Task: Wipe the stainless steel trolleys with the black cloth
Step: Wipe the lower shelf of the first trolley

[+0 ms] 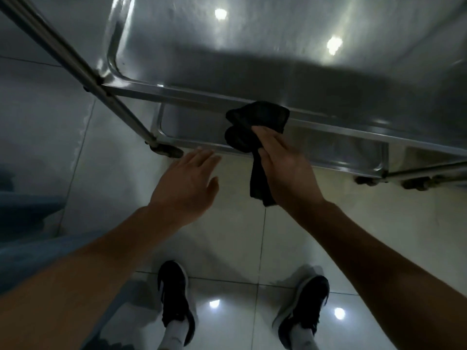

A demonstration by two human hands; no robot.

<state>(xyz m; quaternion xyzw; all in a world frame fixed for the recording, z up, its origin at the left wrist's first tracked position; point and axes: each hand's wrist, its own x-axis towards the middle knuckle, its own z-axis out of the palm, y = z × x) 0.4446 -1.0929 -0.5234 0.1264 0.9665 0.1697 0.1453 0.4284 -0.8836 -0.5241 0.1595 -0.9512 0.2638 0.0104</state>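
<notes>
We stand at the trolley point(252, 59), which fills the upper half of the frame; its top tray is lit with reflections, and a lower shelf point(316, 150) shows below it at centre right. Our right hand point(285, 170) grasps the black cloth point(255, 127) at frame centre, fingers curled round it, the bunched part up against the top tray's front rail point(177, 97), a loose tail hanging down toward the tiled floor point(240, 236). Our left hand point(187, 183) hovers centre left, fingers straight and released, holding nothing, near the lower shelf corner above a caster point(168, 150).

Step in hand looks like wiping the front rail. To do it well we likely flatten the wad for more contact, run along the rail in one direction, and tuck in the tail. The left hand could steady the frame, since casters may roll.
</notes>
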